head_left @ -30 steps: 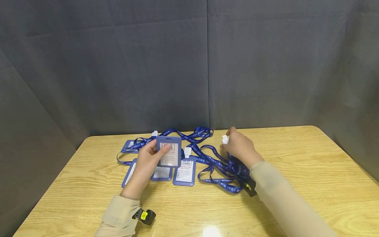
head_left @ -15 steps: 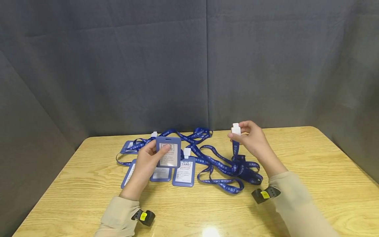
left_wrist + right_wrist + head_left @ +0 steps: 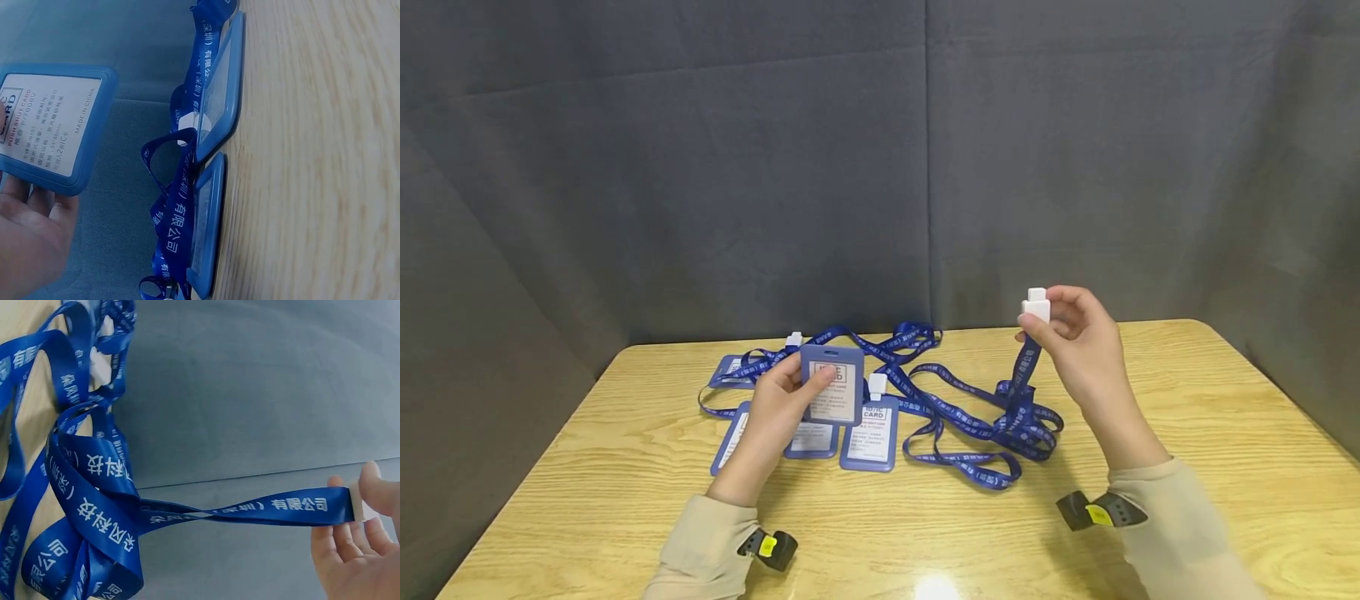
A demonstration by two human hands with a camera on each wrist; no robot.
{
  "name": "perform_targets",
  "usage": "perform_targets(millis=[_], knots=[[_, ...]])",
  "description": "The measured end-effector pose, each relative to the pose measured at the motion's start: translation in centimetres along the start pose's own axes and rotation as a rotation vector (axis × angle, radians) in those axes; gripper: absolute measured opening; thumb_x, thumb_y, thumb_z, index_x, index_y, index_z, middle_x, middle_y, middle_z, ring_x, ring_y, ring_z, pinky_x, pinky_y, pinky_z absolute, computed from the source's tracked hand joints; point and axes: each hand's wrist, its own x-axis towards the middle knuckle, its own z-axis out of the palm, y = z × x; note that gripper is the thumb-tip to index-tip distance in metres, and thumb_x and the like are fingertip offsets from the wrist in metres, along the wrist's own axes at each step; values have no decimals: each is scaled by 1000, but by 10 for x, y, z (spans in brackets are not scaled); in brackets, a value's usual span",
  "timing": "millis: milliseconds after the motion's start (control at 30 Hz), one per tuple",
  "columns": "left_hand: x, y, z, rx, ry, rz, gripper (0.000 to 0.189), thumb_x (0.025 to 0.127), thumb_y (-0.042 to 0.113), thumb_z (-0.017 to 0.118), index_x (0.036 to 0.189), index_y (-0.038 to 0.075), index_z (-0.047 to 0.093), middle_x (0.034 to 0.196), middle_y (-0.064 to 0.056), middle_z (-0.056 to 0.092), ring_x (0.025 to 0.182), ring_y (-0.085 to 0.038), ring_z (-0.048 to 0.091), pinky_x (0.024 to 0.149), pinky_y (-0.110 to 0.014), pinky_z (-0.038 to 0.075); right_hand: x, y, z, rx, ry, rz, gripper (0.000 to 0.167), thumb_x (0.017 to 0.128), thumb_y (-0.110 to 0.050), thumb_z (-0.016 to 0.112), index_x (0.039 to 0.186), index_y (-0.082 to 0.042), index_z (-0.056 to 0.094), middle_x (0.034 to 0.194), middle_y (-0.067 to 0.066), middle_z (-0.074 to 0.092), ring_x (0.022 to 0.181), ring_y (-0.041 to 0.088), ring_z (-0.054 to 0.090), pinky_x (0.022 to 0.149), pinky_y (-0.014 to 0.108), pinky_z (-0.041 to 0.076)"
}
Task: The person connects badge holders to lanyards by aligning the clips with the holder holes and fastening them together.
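My left hand pinches a blue badge holder between thumb and fingers, holding it upright above the table with its slot at the top. The same badge holder fills the left part of the left wrist view. My right hand grips the white clip of a blue lanyard, raised off the table. From the clip the strap style printing repeats on other lanyards; in the right wrist view the held strap runs twisted down to a bundle.
Several more blue badge holders lie on the wooden table left of centre, some partly hidden by my left hand. One has a white clip at its top. Tangled lanyards spread across the middle. A grey curtain stands behind.
My right hand has lifted the white clip up and to the right, drawing the lanyard strap up from the bundle. The left hand and its badge holder have hardly moved.
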Motion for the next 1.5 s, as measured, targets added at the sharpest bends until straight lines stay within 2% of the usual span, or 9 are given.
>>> perform_targets(millis=[100, 200, 467, 567, 833, 1067, 1200, 1367, 1500], knots=[[-1, 1, 0, -5, -7, 7, 31, 96, 27, 68, 119, 6, 67, 105, -8, 71, 92, -18, 63, 85, -30, 48, -3, -7, -3, 109, 42, -53, 26, 92, -6, 71, 114, -10, 57, 97, -9, 66, 79, 4, 67, 75, 15, 51], [-1, 0, 0, -14, -8, 8, 31, 96, 26, 68, 120, 7, 67, 105, -9, 71, 92, -18, 63, 86, -31, 48, -7, -16, -6, 216, 76, -97, 27, 90, 0, 71, 111, -13, 60, 98, -4, 68, 78, 8, 68, 75, 16, 53], [-2, 2, -1, -16, -10, 21, 34, 95, 29, 69, 122, 8, 66, 109, -9, 71, 96, -19, 62, 89, -32, 47, -18, -37, -5, 306, 107, -163, 30, 89, 4, 70, 115, -7, 62, 102, 3, 69, 79, 13, 67, 77, 18, 53], [-2, 4, -2, -18, -13, 28, 35, 95, 29, 70, 122, 8, 66, 109, -9, 70, 96, -20, 62, 91, -33, 47, -22, -44, -6, 307, 110, -180, 31, 89, 5, 70, 118, -5, 64, 104, 6, 69, 79, 15, 67, 76, 18, 54], [-4, 10, 0, -10, -19, 48, 35, 95, 29, 70, 122, 8, 66, 113, -8, 70, 101, -19, 61, 95, -34, 47, -28, -54, -7, 222, 142, -208, 33, 89, 4, 70, 120, -5, 70, 100, 7, 70, 74, 14, 66, 75, 19, 53], [-8, 14, 0, 82, 1, 127, 29, 93, 29, 72, 113, 9, 70, 104, -6, 69, 92, -20, 59, 81, -28, 50, -29, -52, -1, 60, 116, -267, 32, 90, 3, 70, 121, -4, 71, 95, 4, 65, 73, 13, 62, 72, 17, 50], [-10, 16, 0, 149, 1, 169, 23, 92, 31, 73, 104, 11, 71, 90, -4, 63, 85, -20, 54, 72, -27, 45, -28, -47, 4, -8, 82, -291, 33, 89, 2, 70, 122, -3, 69, 91, -3, 66, 74, 11, 62, 72, 16, 51], [-11, 20, 1, 217, -9, 196, 21, 92, 30, 73, 88, 11, 66, 75, -5, 49, 76, -20, 46, 63, -27, 35, -29, -41, 11, -51, 32, -247, 32, 90, -2, 71, 122, -1, 65, 94, -11, 67, 79, 8, 63, 74, 15, 52], [-12, 22, 2, 247, -23, 211, 18, 91, 30, 74, 96, 13, 71, 78, -2, 57, 76, -19, 48, 62, -27, 37, -29, -38, 16, -67, -3, -223, 27, 91, -5, 71, 117, 0, 64, 104, -3, 67, 88, 7, 63, 76, 15, 50]])
